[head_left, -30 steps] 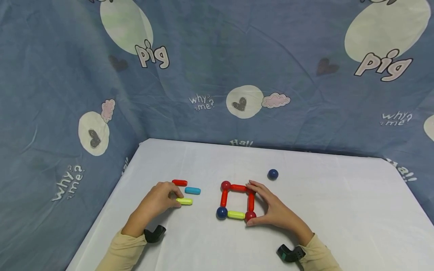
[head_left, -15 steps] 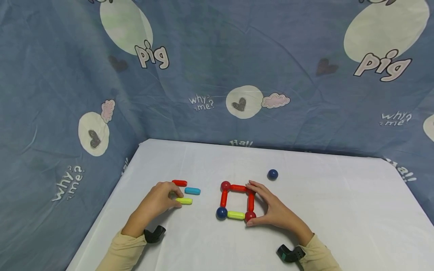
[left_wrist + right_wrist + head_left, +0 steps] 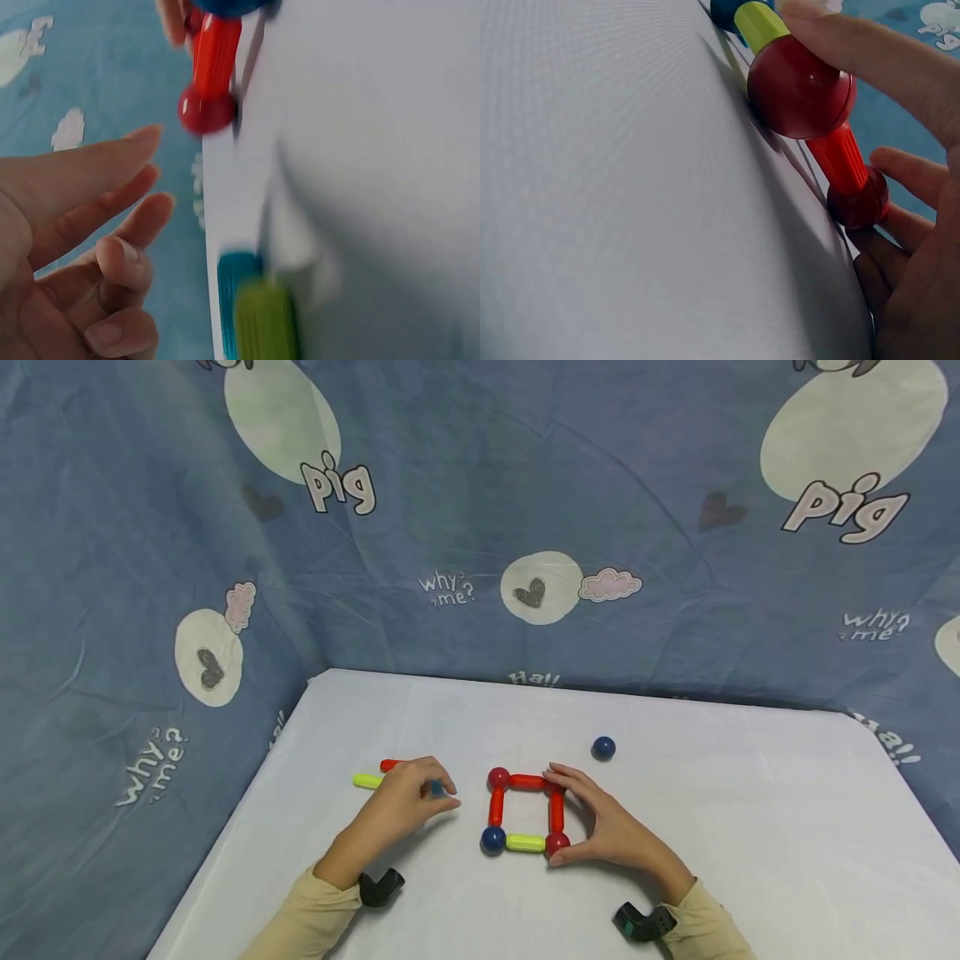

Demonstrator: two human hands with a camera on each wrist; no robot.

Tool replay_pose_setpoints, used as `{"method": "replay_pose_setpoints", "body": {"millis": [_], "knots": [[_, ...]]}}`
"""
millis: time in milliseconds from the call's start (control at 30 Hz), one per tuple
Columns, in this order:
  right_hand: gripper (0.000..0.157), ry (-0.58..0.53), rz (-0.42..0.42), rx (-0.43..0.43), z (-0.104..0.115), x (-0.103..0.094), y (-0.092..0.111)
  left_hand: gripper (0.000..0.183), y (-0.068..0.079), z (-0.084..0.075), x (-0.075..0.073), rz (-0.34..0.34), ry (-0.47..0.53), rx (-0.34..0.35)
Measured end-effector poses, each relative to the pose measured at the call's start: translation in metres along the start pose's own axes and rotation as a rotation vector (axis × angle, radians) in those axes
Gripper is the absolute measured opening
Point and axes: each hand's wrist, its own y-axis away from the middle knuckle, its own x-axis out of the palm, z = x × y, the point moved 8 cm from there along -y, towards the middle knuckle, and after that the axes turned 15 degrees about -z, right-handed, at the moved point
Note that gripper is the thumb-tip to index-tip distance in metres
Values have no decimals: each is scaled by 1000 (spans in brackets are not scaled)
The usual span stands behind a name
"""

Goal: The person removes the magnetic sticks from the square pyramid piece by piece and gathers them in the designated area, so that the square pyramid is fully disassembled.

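My right hand (image 3: 611, 818) holds the right side of a square of magnetic rods and balls, thumb at the near red ball (image 3: 557, 842) and fingers over the far one. The square has red rods (image 3: 496, 807) on three sides, a yellow-green rod (image 3: 525, 843) in front and a blue ball (image 3: 492, 840) at the near left. My left hand (image 3: 408, 800) hovers left of it; in the left wrist view its fingers (image 3: 142, 217) hold nothing. A loose blue rod (image 3: 236, 300) and a loose yellow-green rod (image 3: 266, 319) lie below; in the head view the hand partly covers them.
A loose red rod (image 3: 389, 765) lies behind my left hand, partly hidden. Beyond the square sits a single dark blue ball (image 3: 603, 748). The white tabletop (image 3: 720, 793) ends at a blue printed cloth (image 3: 660, 610) at the back and left.
My left hand has let go of the loose yellow-green rod, which now lies farther left and back, and has moved right. My right hand stays at the square, which has barely shifted.
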Motion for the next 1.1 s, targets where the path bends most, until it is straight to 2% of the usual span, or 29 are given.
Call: {"method": "replay_pose_setpoints", "body": {"millis": [167, 300, 400, 467, 567, 733, 933, 1100], "knots": [[97, -32, -8, 27, -3, -3, 1, 17, -11, -25, 27, 40, -18, 21], [73, -69, -57, 69, -10, -6, -2, 34, -15, -39, 52, 136, -54, 50], [53, -93, -89, 46, -10, -8, -5, 44, -15, -46, 68, 205, -83, 63], [45, -105, -105, 29, -10, -9, -6, 42, -14, -49, 74, 228, -99, 65], [40, -119, -117, 27, -10, -11, -6, 33, -13, -50, 80, 243, -109, 51], [43, -110, -111, 58, -11, -11, -6, 24, -11, -51, 83, 256, -105, 29], [45, -80, -96, 62, -10, -10, -3, 21, -8, -52, 86, 261, -95, 46], [41, -76, -98, 33, -10, -10, -3, 20, -6, -51, 87, 248, -94, 53]]}}
